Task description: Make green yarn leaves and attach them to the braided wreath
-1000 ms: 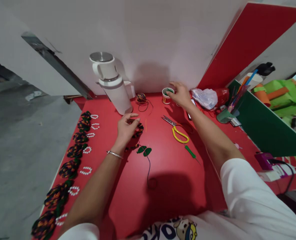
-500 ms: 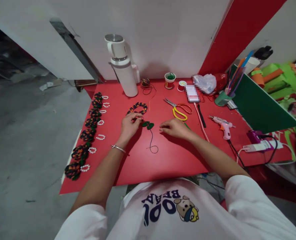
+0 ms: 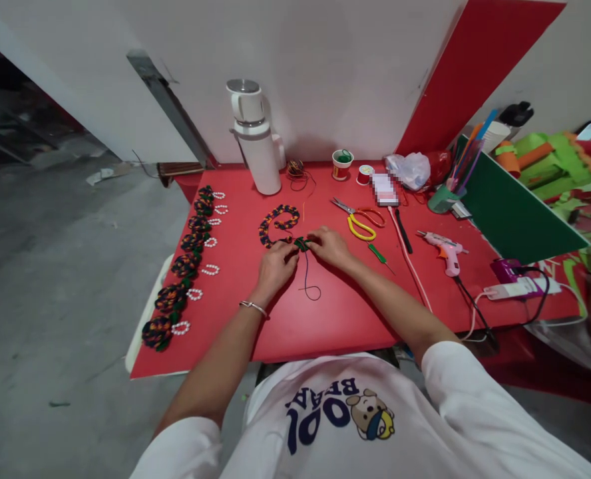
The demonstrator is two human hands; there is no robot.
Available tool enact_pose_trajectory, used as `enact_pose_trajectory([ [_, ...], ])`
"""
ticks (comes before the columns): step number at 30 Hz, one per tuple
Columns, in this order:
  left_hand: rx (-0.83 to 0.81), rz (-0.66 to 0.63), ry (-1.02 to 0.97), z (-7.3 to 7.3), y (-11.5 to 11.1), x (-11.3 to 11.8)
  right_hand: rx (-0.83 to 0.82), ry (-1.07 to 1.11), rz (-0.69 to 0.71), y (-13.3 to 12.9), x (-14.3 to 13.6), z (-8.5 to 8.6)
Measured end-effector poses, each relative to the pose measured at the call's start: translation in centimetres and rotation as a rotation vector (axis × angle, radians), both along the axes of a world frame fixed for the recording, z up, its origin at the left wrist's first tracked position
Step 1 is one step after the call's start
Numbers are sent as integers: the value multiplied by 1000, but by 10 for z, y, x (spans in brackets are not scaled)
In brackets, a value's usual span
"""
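On the red table, a small dark green leaf-shaped piece [image 3: 301,244] lies between my two hands. My left hand [image 3: 277,267] is closed at its left end, beside the end of a curved, braided multicolour yarn strip [image 3: 264,233]. My right hand [image 3: 329,246] pinches the right end of the green piece, fingers together. From the piece a dark thread [image 3: 306,273] trails toward me and curls into a loop. The fingertips partly cover the piece and the end of the strip.
Scissors [image 3: 358,223], a green-handled hook tool [image 3: 377,253] and a pink glue gun [image 3: 446,251] lie to the right. Knitted balls [image 3: 170,297] with white bead loops [image 3: 210,269] line the left edge. A white flask [image 3: 259,156] stands behind, near a paper cup [image 3: 342,165].
My right hand has moved left onto the green piece, uncovering the green-handled tool. The braided strip has opened from a closed loop into a curve. The view has shifted slightly.
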State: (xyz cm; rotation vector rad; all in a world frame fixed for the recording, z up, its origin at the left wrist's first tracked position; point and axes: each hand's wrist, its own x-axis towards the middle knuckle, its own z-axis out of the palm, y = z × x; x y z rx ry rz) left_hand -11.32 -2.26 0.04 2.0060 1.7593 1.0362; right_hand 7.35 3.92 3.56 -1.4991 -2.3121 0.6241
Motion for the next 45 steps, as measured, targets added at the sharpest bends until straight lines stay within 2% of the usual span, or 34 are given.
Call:
enact_pose_trajectory([
  [5,55,-4,-107,-4,-1,1,63,45,-66,-3,18,-6],
  [8,103,18,-140,-3,0,3,176,-28,-174,4,41,-2],
  [11,123,-12,-146,1,-1,8,235,-69,-265,10,68,5],
  [14,130,-54,-149,5,-5,14,184,-75,-348,2,95,14],
  [19,147,-96,-155,8,-8,22,-9,-246,-480,-34,129,29],
  [24,196,-151,-175,8,-6,31,-170,-325,-488,-49,137,28],
  [31,200,-198,-157,2,2,42,-205,-355,-448,-47,133,30],
  [37,216,-211,-158,-1,12,41,-174,-369,-456,-68,151,47],
  [39,209,-200,-160,2,20,41,-147,-297,-379,-72,159,59],
  [41,201,-188,-184,5,30,44,-103,-112,-262,-63,162,71],
  [43,209,-172,-215,7,42,48,-38,179,-208,-37,154,80],
  [45,233,-145,-230,9,55,55,36,433,-260,6,139,86],
])
